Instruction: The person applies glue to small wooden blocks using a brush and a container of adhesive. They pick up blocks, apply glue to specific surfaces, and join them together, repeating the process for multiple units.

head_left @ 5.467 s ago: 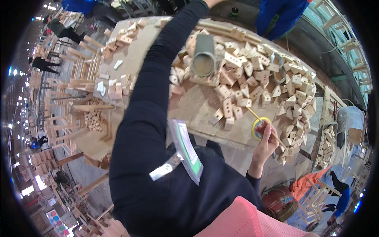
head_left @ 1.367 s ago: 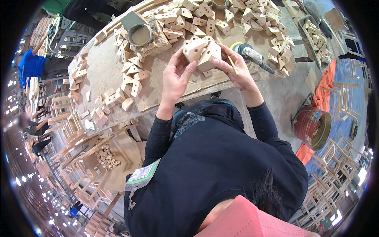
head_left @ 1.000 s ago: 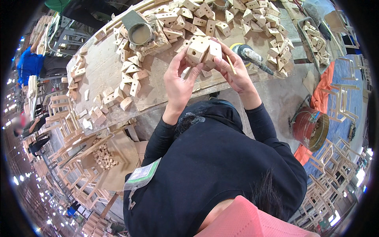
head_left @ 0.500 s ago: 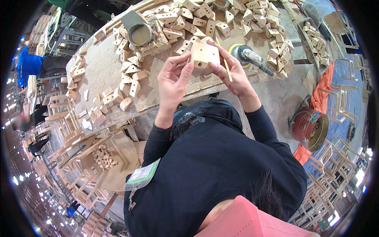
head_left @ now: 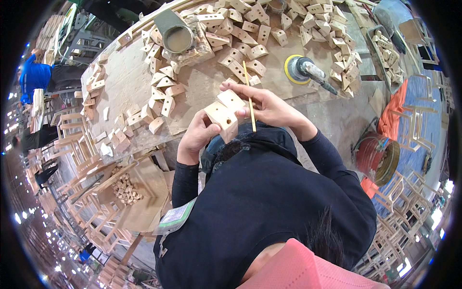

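Observation:
I hold a pale wooden block (head_left: 222, 115) with drilled holes close to my chest, between both hands. My left hand (head_left: 196, 137) grips its lower left side. Fingers of my right hand (head_left: 270, 108) lie over the block's top right, and the same hand pinches a thin yellow stick (head_left: 249, 94) that points up over the bench. Black sleeves cover both forearms.
The wooden workbench (head_left: 130, 86) carries several loose drilled blocks (head_left: 240, 53), a grey-green tube (head_left: 175, 36) and a sander with a yellow disc (head_left: 301, 70). A red bucket (head_left: 378, 156) stands at right, a box of small wood pieces (head_left: 126, 189) lower left, a person in blue (head_left: 36, 77) far left.
The block has come down from over the bench toward my chest. My hands have turned it, and the thin stick now shows upright in my right hand.

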`<state>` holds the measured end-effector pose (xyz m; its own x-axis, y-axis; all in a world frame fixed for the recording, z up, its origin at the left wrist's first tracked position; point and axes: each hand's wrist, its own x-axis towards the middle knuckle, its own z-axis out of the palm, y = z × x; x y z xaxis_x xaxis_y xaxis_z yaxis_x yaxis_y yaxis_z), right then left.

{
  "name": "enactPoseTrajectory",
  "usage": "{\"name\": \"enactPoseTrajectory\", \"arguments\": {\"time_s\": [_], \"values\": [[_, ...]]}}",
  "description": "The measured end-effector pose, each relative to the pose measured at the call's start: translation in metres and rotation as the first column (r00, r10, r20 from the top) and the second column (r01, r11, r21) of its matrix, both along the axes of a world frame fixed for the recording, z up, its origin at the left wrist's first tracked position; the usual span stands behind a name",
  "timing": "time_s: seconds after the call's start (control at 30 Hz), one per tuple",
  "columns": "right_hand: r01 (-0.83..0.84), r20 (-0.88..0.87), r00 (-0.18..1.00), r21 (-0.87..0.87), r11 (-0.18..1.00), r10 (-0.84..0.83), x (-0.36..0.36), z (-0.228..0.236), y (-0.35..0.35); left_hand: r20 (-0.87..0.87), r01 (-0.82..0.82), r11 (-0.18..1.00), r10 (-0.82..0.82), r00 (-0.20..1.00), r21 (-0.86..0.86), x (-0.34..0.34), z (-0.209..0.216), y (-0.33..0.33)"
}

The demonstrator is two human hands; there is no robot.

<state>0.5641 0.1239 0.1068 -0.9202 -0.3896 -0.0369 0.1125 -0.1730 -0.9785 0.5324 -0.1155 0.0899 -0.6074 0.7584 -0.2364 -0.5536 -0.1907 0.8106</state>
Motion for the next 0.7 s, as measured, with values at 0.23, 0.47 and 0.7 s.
{"name": "enactPoseTrajectory", "arguments": {"time_s": [0.23,0.47,0.7], "values": [[0.438,-0.096,0.896,0.041,0.898,-0.433,-0.064,0.013,0.012,0.270,-0.248,0.904,0.157,0.950,0.348,-0.008,0.014,0.006],[0.429,-0.200,0.893,0.108,0.897,-0.403,-0.111,0.031,-0.007,0.288,-0.320,0.852,0.211,0.934,0.415,-0.018,0.012,-0.013],[0.559,-0.365,0.814,0.284,0.779,-0.451,-0.144,0.016,-0.037,0.305,-0.462,0.852,0.385,0.871,0.245,-0.026,0.002,-0.033]]}}
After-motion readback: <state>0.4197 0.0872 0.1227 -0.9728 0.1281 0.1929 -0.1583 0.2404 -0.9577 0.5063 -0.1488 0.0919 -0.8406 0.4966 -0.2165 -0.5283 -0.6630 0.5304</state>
